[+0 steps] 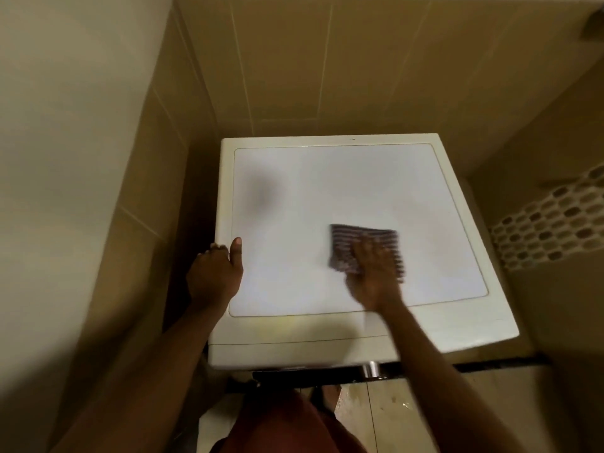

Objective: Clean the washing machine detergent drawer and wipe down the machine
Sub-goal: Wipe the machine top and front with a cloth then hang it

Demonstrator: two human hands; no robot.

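Head view: white washing machine stands against tiled wall, its top seen from above. Left hand grips top's left edge, thumb on top, fingers curled over side. Dark striped cloth lies on top, right of centre, toward front. Right hand presses on cloth; fingers seemingly flat and spread, though blurred. Glossy floor below front edge.

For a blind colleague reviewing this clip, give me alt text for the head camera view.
A person's right hand presses a dark striped cloth flat on the white washing machine top, while the left hand grips its left edge. Beige tiled walls stand behind and beside it.
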